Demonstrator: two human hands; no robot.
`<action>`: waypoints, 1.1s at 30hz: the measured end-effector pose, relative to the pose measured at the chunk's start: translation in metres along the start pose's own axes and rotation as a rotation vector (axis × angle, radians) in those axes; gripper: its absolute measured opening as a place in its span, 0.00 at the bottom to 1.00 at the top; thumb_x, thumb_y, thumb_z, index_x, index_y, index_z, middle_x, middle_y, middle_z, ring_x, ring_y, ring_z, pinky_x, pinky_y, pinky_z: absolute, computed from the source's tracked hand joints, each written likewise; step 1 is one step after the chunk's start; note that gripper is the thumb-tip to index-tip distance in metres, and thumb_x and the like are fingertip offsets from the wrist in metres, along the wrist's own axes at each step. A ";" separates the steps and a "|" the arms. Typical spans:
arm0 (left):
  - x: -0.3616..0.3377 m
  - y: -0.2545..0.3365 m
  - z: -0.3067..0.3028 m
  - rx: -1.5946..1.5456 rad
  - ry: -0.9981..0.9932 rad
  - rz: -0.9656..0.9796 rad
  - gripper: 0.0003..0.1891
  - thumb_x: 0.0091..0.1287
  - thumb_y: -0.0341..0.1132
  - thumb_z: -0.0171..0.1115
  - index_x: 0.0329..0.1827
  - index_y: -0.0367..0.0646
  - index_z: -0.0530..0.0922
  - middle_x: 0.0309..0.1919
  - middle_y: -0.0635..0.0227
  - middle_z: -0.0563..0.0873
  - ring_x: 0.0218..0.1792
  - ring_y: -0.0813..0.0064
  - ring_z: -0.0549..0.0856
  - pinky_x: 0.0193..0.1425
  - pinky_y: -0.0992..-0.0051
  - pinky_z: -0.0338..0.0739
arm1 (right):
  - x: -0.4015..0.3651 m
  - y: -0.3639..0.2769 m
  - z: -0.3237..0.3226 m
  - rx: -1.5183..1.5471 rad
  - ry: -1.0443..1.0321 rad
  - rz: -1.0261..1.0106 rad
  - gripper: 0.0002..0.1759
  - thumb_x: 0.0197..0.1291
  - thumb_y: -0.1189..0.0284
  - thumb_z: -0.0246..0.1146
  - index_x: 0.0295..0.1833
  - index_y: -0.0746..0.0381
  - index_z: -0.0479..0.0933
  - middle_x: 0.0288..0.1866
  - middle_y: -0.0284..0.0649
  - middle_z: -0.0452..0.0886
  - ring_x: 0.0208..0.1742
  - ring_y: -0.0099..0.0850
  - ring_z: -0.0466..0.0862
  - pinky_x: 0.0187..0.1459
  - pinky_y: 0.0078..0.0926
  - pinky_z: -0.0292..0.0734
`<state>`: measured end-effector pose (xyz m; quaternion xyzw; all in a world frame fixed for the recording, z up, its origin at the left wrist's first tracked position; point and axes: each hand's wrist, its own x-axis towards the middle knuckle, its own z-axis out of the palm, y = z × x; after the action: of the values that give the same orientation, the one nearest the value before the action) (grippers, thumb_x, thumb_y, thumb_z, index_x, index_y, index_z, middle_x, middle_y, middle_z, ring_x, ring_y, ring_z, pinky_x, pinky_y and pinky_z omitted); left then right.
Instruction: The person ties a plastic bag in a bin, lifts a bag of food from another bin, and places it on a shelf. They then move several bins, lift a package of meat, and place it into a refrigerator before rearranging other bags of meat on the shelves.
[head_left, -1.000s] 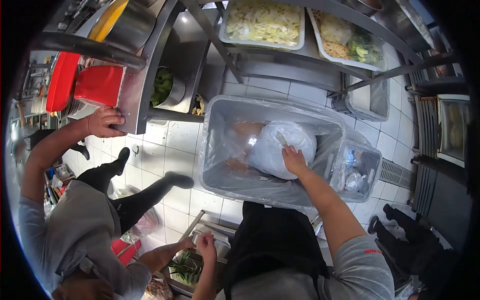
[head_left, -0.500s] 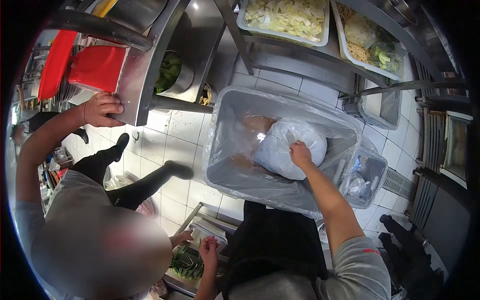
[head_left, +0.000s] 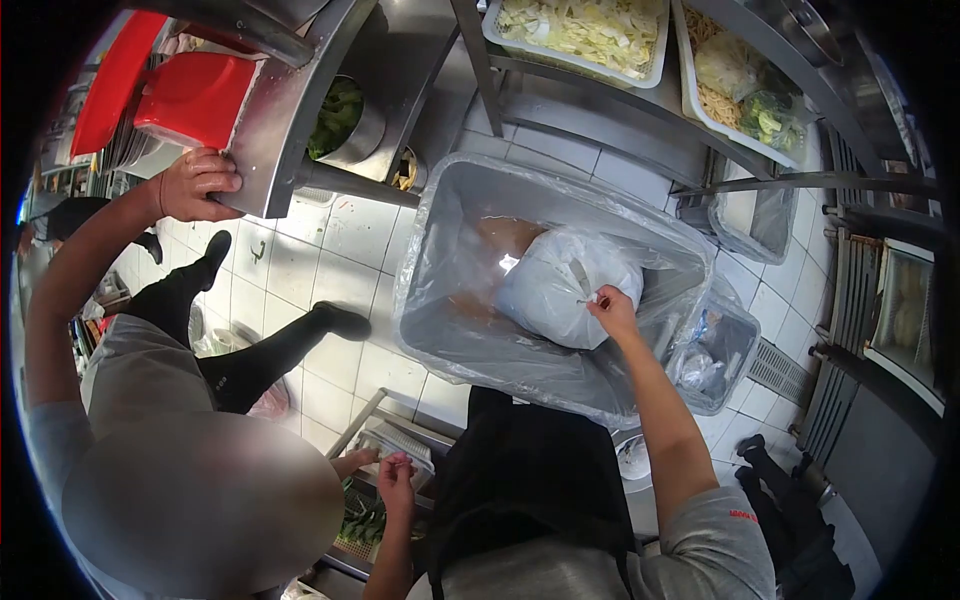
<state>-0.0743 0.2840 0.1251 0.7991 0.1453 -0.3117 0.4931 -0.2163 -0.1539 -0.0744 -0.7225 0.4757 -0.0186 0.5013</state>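
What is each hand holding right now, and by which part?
The right hand seems to pinch the round, whitish plastic bag near its top; whether the left hand holds anything cannot be told.

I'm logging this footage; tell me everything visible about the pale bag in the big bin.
The bag looks like thin, whitish plastic, bulging and rounded, bluish at its left edge. It sits inside the grey, liner-covered bin, beside a brownish patch. The right hand is at its creased top; whether it grips is unclear, as are the contents.
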 end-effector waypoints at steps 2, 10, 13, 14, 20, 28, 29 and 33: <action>0.009 -0.007 0.001 -0.002 0.013 0.040 0.05 0.61 0.27 0.54 0.39 0.40 0.73 0.29 0.72 0.77 0.27 0.83 0.75 0.33 0.83 0.70 | 0.002 -0.007 -0.004 -0.030 -0.072 -0.028 0.10 0.44 0.72 0.66 0.31 0.64 0.75 0.24 0.39 0.77 0.25 0.29 0.77 0.29 0.25 0.71; 0.015 -0.001 0.054 -0.068 -0.036 0.050 0.06 0.64 0.31 0.54 0.41 0.42 0.73 0.30 0.73 0.77 0.28 0.84 0.74 0.33 0.84 0.70 | 0.000 -0.022 -0.024 -0.227 -0.339 -0.251 0.15 0.45 0.66 0.66 0.32 0.66 0.75 0.26 0.44 0.76 0.30 0.35 0.78 0.34 0.28 0.71; 0.012 -0.010 0.064 -0.069 -0.092 0.087 0.06 0.64 0.32 0.54 0.41 0.43 0.73 0.31 0.73 0.78 0.28 0.84 0.75 0.33 0.83 0.70 | -0.011 -0.022 -0.033 -0.048 -0.314 -0.240 0.15 0.46 0.65 0.65 0.30 0.67 0.75 0.26 0.44 0.75 0.29 0.35 0.76 0.34 0.27 0.71; 0.011 -0.013 0.067 -0.072 -0.093 0.075 0.05 0.63 0.32 0.55 0.41 0.43 0.74 0.31 0.73 0.78 0.28 0.84 0.75 0.34 0.83 0.70 | -0.015 -0.017 -0.033 -0.002 -0.312 -0.184 0.15 0.46 0.64 0.65 0.29 0.67 0.75 0.25 0.44 0.75 0.28 0.35 0.75 0.33 0.27 0.70; -0.004 0.001 0.106 0.100 -0.198 0.156 0.06 0.62 0.27 0.54 0.41 0.40 0.74 0.31 0.71 0.78 0.31 0.83 0.76 0.37 0.82 0.72 | -0.037 -0.009 -0.024 0.091 -0.312 0.055 0.17 0.51 0.63 0.62 0.23 0.67 0.71 0.19 0.40 0.71 0.22 0.29 0.70 0.27 0.27 0.65; 0.005 0.040 0.297 0.574 -0.638 0.626 0.22 0.52 0.25 0.56 0.53 0.42 0.69 0.48 0.59 0.73 0.48 0.63 0.75 0.47 0.69 0.70 | -0.095 -0.032 -0.019 0.112 -0.105 0.098 0.17 0.51 0.64 0.60 0.22 0.68 0.69 0.16 0.48 0.69 0.18 0.36 0.69 0.25 0.33 0.65; 0.008 0.030 0.317 0.749 -0.558 0.598 0.26 0.51 0.27 0.57 0.57 0.44 0.67 0.51 0.59 0.72 0.52 0.61 0.73 0.51 0.64 0.68 | -0.100 -0.024 -0.018 0.119 -0.110 0.120 0.17 0.51 0.65 0.60 0.22 0.68 0.69 0.16 0.48 0.69 0.18 0.36 0.68 0.25 0.33 0.65; 0.017 0.015 0.354 0.924 -0.584 0.553 0.27 0.52 0.33 0.56 0.59 0.47 0.65 0.57 0.60 0.66 0.60 0.61 0.65 0.57 0.57 0.60 | -0.110 -0.014 -0.020 0.163 -0.072 0.118 0.16 0.52 0.66 0.59 0.21 0.68 0.68 0.15 0.45 0.68 0.17 0.32 0.66 0.24 0.32 0.64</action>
<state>-0.1787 -0.0353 0.0120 0.8201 -0.3586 -0.4090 0.1777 -0.2775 -0.0895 -0.0046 -0.6501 0.4961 -0.0016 0.5755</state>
